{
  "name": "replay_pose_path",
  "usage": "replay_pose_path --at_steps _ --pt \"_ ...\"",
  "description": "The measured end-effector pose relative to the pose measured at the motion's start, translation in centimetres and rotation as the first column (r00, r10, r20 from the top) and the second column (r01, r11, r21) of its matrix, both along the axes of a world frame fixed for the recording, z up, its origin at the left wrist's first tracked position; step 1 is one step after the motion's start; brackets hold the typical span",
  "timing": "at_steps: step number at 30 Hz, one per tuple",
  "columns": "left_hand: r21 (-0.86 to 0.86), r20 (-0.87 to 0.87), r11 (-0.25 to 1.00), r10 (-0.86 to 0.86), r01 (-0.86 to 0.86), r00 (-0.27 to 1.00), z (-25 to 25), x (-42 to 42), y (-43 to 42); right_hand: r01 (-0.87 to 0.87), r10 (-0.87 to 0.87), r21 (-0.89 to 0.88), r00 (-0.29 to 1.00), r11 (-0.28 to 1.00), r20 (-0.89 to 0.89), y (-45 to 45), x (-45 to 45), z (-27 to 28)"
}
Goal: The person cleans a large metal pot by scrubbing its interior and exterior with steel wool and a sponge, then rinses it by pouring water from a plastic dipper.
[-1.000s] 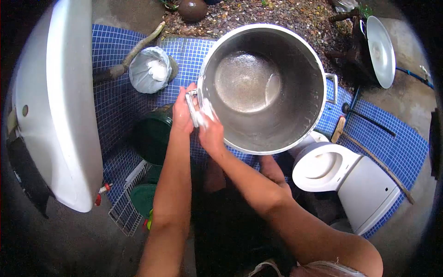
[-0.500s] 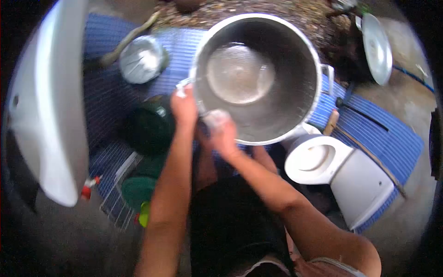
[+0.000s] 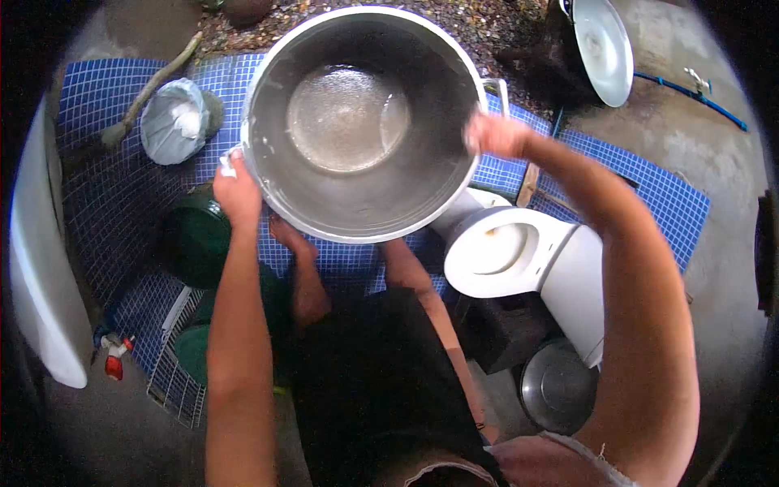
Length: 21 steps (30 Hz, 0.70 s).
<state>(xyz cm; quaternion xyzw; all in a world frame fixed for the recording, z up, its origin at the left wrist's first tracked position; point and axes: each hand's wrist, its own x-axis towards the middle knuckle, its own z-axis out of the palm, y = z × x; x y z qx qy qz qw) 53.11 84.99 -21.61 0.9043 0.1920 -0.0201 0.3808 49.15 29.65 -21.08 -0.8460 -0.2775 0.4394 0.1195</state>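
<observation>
A large metal pot point(image 3: 349, 207) is tilted with its wide mouth towards me, and its wet inner base shows. My left hand point(image 3: 237, 195) is closed around the handle on the pot's left side, with a bit of white, perhaps foam, at the fingers. At the right rim, just below the other handle point(image 3: 503, 96), my right hand point(image 3: 499, 135) has its fingers curled over the edge. Motion blurs those fingertips, and whatever they hold is hidden.
Toilet bowl point(image 3: 495, 252) stands close at right, beside a round metal lid point(image 3: 560, 385). Left are a lined bucket point(image 3: 173, 122), a dark green tub point(image 3: 195, 235) and a wire rack point(image 3: 174, 402). A large basin point(image 3: 604, 53) leans at upper right. Blue tiles point(image 3: 649, 187) cover the floor.
My right hand, with something pale in it before, has moved from the pot's lower left rim across to its right rim. The pot appears further left in view; my left hand stays on its handle.
</observation>
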Motion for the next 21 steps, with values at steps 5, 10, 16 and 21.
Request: replay_pose_path --at_steps 5,10,16,21 --pt "-0.121 0.012 0.993 0.017 -0.015 1.0 -1.0 0.0 0.3 -0.132 0.144 -0.057 0.931 0.99 0.334 1.5 7.7 7.2" --pt "0.012 -0.015 0.997 -0.07 0.07 0.997 0.8 0.1 0.0 0.6 -0.562 0.268 0.378 0.754 0.736 -1.5 4.0 -0.6" --pt "-0.174 -0.005 0.97 -0.173 0.17 0.985 -1.1 1.3 0.7 0.954 -0.771 0.202 0.043 0.22 0.635 3.1 -2.5 1.2" --pt "-0.061 -0.171 0.945 -0.327 0.322 0.929 0.5 6.3 -3.2 0.957 -0.681 0.193 0.006 0.215 0.732 -0.1 -10.6 4.3"
